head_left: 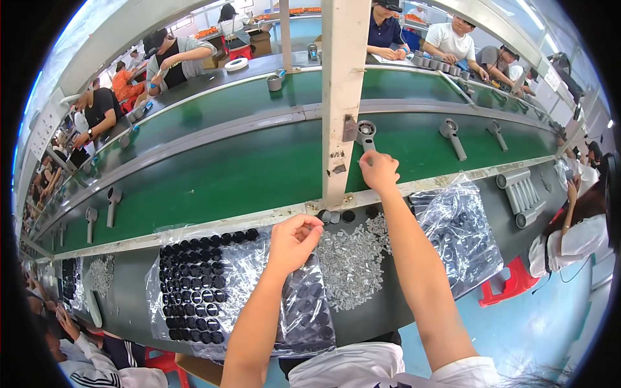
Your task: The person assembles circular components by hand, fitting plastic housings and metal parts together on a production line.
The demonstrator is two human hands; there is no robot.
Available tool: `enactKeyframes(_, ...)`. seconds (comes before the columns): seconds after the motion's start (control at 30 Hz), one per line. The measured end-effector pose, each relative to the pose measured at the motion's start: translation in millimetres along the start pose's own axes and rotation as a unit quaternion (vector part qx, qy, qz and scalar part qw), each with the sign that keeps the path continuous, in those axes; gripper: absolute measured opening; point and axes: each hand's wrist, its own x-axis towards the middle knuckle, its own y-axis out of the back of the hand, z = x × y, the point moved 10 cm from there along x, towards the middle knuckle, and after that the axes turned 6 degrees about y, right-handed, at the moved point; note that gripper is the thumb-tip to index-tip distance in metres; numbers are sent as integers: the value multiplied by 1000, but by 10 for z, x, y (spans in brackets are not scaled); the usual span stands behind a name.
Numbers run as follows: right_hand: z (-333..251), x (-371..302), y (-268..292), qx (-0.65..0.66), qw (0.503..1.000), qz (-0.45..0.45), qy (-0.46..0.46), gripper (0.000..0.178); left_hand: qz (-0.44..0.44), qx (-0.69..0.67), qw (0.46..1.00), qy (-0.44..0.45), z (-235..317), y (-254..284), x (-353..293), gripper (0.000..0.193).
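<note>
My right hand (380,170) reaches over the green belt, its fingers closed on the handle of a grey handheld fan (366,131) with a round head. My left hand (292,244) is held over the bench with thumb and fingers pinched together. A dark round cap (324,215) shows right at its fingertips; whether it is held or lies behind them I cannot tell. Beside it are another black cap (348,216) and a greyish disc (335,217). Below lies a heap of small silvery pieces (352,268). Rows of black round caps (194,281) rest on clear plastic at the left.
A whitish post (336,97) rises between my hands at the belt's near rail. More grey fans (453,139) lie along the green belt (213,174). A plastic bag of parts (456,236) and stacked grey fan bodies (522,197) are on the right. Other people work across the belts.
</note>
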Motion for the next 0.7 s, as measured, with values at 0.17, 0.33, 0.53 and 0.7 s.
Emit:
enactKeyframes(0.17, -64, -30, -231, -95, 994, -37, 29, 8, -1, 12, 1000, 6, -11, 14, -4, 11)
enactKeyframes(0.33, 66, -206, 58, 45, 995, 32, 86, 11, 6, -2, 1000, -15, 88, -11, -14, 10)
enactKeyframes(0.53, 107, -996, 684, 253, 966, 3, 45, 14, 47, 53, 992, -105, 303, 63, -75, 9)
enactKeyframes(0.7, -386, -1956, 870, 425, 888, -174, 23, 8, -51, -113, 992, 31, 279, -96, -54, 53)
